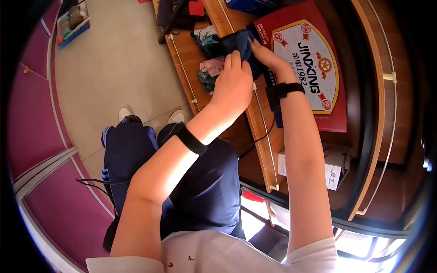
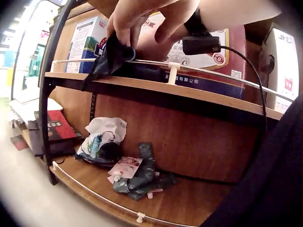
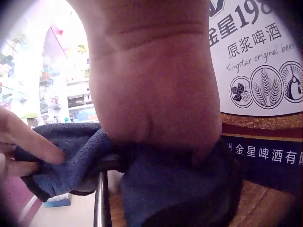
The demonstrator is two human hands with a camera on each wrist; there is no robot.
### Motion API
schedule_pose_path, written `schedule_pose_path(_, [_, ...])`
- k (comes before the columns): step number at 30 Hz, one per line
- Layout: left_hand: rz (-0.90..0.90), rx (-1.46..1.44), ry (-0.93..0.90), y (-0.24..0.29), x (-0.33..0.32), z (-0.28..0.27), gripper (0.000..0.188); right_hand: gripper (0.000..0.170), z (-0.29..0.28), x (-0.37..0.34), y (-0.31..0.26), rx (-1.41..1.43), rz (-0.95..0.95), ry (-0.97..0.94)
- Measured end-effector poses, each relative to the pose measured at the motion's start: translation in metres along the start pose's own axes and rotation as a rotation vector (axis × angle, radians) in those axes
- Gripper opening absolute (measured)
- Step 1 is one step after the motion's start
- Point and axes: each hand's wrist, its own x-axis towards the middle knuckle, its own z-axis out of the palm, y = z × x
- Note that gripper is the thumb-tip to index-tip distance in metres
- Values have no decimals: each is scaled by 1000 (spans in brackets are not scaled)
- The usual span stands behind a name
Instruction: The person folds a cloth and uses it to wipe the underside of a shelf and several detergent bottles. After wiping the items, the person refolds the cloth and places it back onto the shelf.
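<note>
The left hand (image 1: 234, 84) pinches a dark-blue towelling cloth (image 1: 237, 43) over the metal rail (image 3: 100, 203) at the wooden shelf's (image 2: 213, 94) front edge. Whether the right hand's (image 1: 273, 61) fingers grasp it cannot be told. Wiping seems underway; the next move calls for guiding the cloth along. The red-and-white cardboard box (image 1: 314, 54) reads "JINXING 金星1982".

On the upper shelf (image 2: 222, 96), a beer carton (image 1: 325, 109) stands behind the front edge, a blue-and-white carton (image 2: 84, 45) near the left end, a white box (image 2: 283, 61) toward the right. On the lower shelf (image 2: 194, 203), a white bag (image 2: 105, 126) lies near the left end, a pink packet (image 2: 127, 165) and dark pouch (image 2: 141, 180) just beside it.
</note>
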Motion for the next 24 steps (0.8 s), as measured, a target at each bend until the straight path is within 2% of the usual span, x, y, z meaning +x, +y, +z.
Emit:
schedule_pose_path(2, [33,27,10,0,-1,0,35,64,1,7,2,-31,46,39])
schedule_pose_path(3, [67,68,-4,0,-2,2,37,70,1,-2,-4,-60,34,57])
schedule_pose_path(4, [102,107,-16,1,-3,3,38,70,2,8,15,-60,33,61])
schedule_pose_path(6, [167,133,-41,0,-9,4,40,63,3,21,38,-378,-135,-12])
schedule_pose_path(7, [228,163,-67,-2,-11,3,41,63,2,19,40,-379,-139,-5])
schedule_pose_path(10, [317,150,-156,-4,-19,-2,45,60,14,-23,40,81,-87,35])
schedule_pose_path(11, [318,148,-153,-3,-21,-4,45,60,15,-41,29,116,32,17])
schedule_pose_path(12, [360,105,-190,-3,-24,-5,44,60,19,-54,33,114,33,19])
schedule_pose_path(15, [449,29,-243,1,-34,-7,40,69,25,-94,46,373,41,-112])
schedule_pose_path(18, [503,15,-303,7,-37,-16,34,67,35,-135,37,390,135,-90])
schedule_pose_path(19, [513,27,-352,8,-39,-19,30,64,43,-131,53,371,59,-76])
schedule_pose_path(20, [511,29,-347,9,-41,-20,30,64,43,-129,69,367,56,-77])
schedule_pose_path(22, [507,49,-283,9,-44,-21,26,57,44,-129,64,256,20,-80])
schedule_pose_path(24, [511,97,-228,10,-46,-22,25,56,37,-132,48,268,38,-104])
